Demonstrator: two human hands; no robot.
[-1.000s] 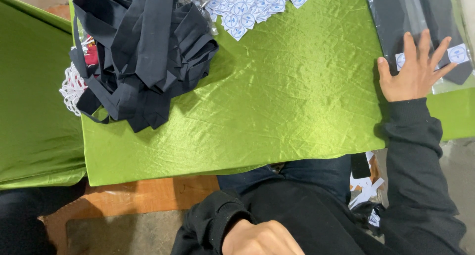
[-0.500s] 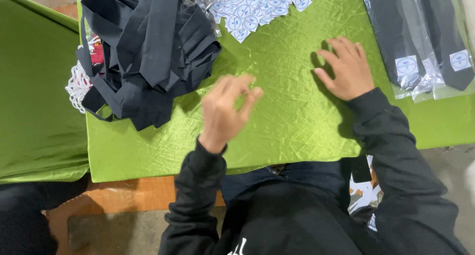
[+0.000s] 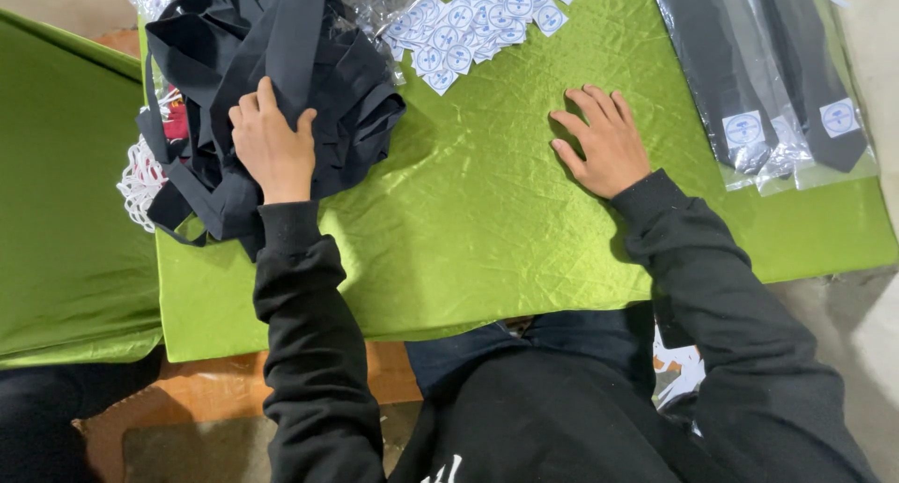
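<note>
The left hand [image 3: 272, 146] lies palm down on the pile of ties [image 3: 272, 80], fingers a little spread and curling onto 1 dark strip, so it looks to be picking out a single tie; whether anything is truly pinched I cannot tell, since the fingertips sink into the cloth. The pile is a loose heap of black ties under and beyond that hand, spilling toward its outer side, which suggests unsorted stock kept within easy reach. Just outside the hand, half under the heap, sits a white lacy bundle [image 3: 140, 178], and a small red scrap [image 3: 175, 124] shows between the folds. The right hand [image 3: 599, 146] rests flat and empty on the green cloth [image 3: 487, 239], fingers fanned wide, well apart from the pile; it seems to be bracing or smoothing the bare patch of cloth between the 2 hands, a likely work area. Beyond and between the hands lies a scatter of small white round-marked labels [image 3: 478, 24], beside crumpled clear plastic [image 3: 375, 0]. Beyond the right hand and to its outer side lie bagged ties [image 3: 768, 71], flat and side by side in clear sleeves, each with a label stuck on, apparently finished pieces set apart from the loose ones.
</note>
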